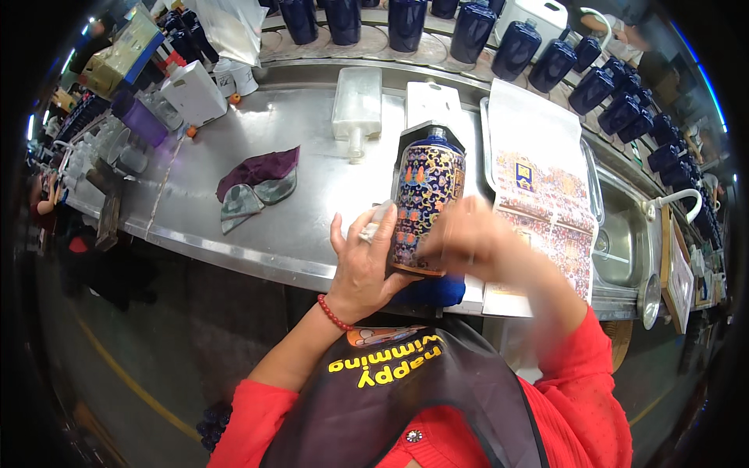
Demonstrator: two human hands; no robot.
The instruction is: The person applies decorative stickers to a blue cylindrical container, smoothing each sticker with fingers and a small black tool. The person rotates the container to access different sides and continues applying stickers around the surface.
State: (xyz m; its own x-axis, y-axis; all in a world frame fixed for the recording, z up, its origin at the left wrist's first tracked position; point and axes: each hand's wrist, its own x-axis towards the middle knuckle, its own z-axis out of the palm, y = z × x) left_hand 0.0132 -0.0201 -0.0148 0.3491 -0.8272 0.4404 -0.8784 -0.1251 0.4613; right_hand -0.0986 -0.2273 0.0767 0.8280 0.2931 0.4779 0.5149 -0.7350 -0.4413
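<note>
A dark blue bottle [421,191] with a colourful floral pattern leans back against a dark angled rest, its neck pointing away from me. My left hand [360,261] grips its lower left side, with the thumb under the base. A white wrap covers part of one finger, and a red bead bracelet circles that wrist. My right hand [472,238] is over the bottle's lower right side, smeared by motion, so its fingers and anything in them cannot be made out. On the right lie printed sheets [546,187] with a similar ornate pattern. Blue cloth [429,292] shows below the bottle's base.
A clear glass bottle [357,109] lies beyond my left hand. Purple and grey cloths [257,183] rest on the metal table [304,222]. Plain dark blue bottles [472,33] line a conveyor along the back and right. A sink [620,246] is at right.
</note>
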